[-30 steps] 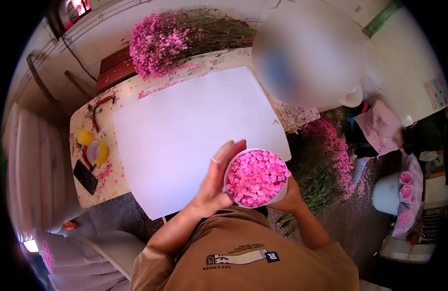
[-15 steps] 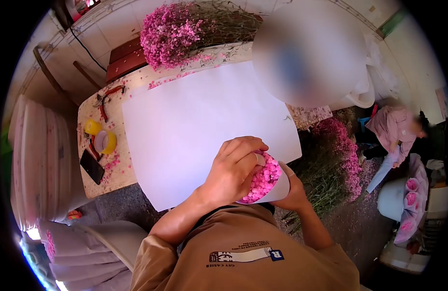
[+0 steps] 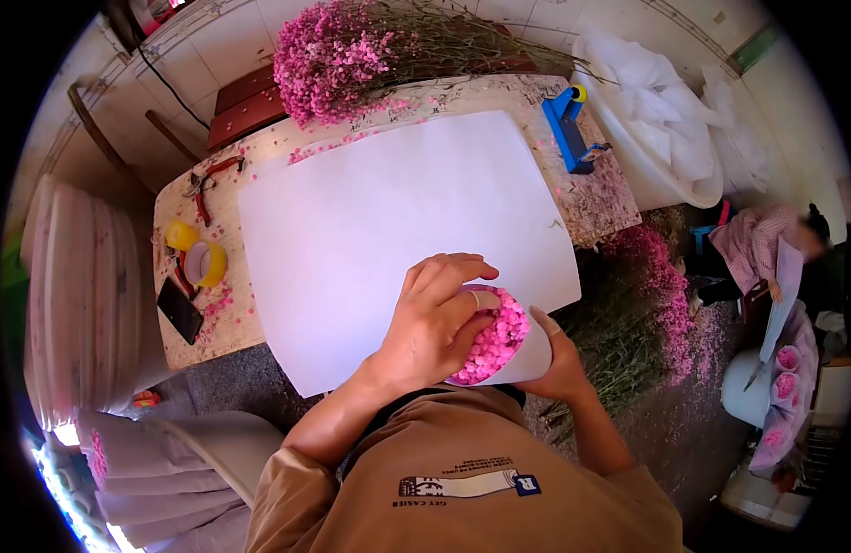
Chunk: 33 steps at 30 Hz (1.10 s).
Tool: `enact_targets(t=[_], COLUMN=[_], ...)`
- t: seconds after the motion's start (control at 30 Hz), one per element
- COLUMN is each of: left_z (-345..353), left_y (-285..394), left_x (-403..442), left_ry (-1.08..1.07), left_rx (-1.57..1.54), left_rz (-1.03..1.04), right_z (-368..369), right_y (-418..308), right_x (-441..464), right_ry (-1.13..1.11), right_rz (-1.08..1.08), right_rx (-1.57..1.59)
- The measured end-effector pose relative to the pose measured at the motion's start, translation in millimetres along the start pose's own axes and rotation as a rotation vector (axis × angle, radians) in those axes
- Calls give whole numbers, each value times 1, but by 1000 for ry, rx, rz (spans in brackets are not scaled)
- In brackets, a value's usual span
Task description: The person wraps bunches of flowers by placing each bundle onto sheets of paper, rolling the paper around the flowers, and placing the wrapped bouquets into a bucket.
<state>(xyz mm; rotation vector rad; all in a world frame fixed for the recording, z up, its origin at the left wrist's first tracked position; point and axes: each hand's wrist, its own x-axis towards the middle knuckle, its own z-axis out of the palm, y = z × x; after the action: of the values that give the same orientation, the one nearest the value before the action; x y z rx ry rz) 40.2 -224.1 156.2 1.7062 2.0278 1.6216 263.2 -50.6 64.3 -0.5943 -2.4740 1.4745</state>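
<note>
A bouquet of small pink flowers in a white paper wrap is held close against my shirt, its flower end facing up. My right hand wraps around the outer side of the paper, thumb up along it. Over the other side bends my left hand, a ring on one finger. Its curled fingers grip at the rim and the blossoms, and some fingertips are hidden. Just beyond both hands, large white paper sheets lie stacked on the worktable.
Pruning shears, tape rolls and a phone lie on the table's left. A blue tape dispenser stands back right. Pink flower stems lie behind; more flowers are right. A co-worker sits far right.
My left hand's fingers have shifted slightly at the bouquet's rim, while my right hand keeps its hold. The blurred patch at the upper right is gone, showing the tape dispenser. The co-worker's paper has moved up.
</note>
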Motion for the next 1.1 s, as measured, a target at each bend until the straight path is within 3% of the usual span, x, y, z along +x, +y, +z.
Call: enact_targets(t=[0.2, 0.3, 0.37, 0.43, 0.5, 0.57, 0.63, 0.67, 0.7, 0.73, 0.77, 0.8, 0.87, 0.93, 1.0, 1.1], left_z=[3, -5, -17, -32, -37, -24, -16, 7, 26, 29, 44, 65, 61, 27, -9, -88], left_y=[-4, -6, -14, -34, -53, -52, -34, -48, -54, -40, -34, -34, -30, -20, -13, -4], left_x=[-1, -7, -19, -41, -68, -80, -81, -99, -104, -92, -93, -98, -81, -60, -49, -38], left_ry=[9, 21, 147, 126, 16, -34, -293, -420, -439, -424, -339, -124, 225, 467, 619, 876], left_rx=[71, -69, -440, -450, -342, -226, -180, -206, -511, -626, -675, -828, -914, -977, -1043, -1017], left_rz=[56, -1, -228, -360, -595, -513, -575, -584, -581, -530, -569, -607, -447, -422, -418, -248], right_z=[1, 3, 0, -5, -14, -26, -39, -38, -35, -30, -22, -14, 5, 30, 50, 50], right_y=[-19, -5, 2, 2, -6, -17, -33, -43, -58, -75, -93, -111, -150, -185, -217, -273], right_x=[6, 3, 1, 3, 12, 25, 49, 63, 79, 96, 112, 129, 158, 181, 195, 199], right_ry=[-26, -24, -1, 3, -32, -83, -294, -337, -392, -439, -494, -498, -491, -473, -501, -652], right_rz=[36, 20, -16, -38, -30, -30, -22, -42, -37, -73, -105, -138, -158, -233, -457, -622], right_rx=[45, 49, 15, 26, 71, 114, 169, 206, 293, 347, 404, 387, 402, 396, 442, 478])
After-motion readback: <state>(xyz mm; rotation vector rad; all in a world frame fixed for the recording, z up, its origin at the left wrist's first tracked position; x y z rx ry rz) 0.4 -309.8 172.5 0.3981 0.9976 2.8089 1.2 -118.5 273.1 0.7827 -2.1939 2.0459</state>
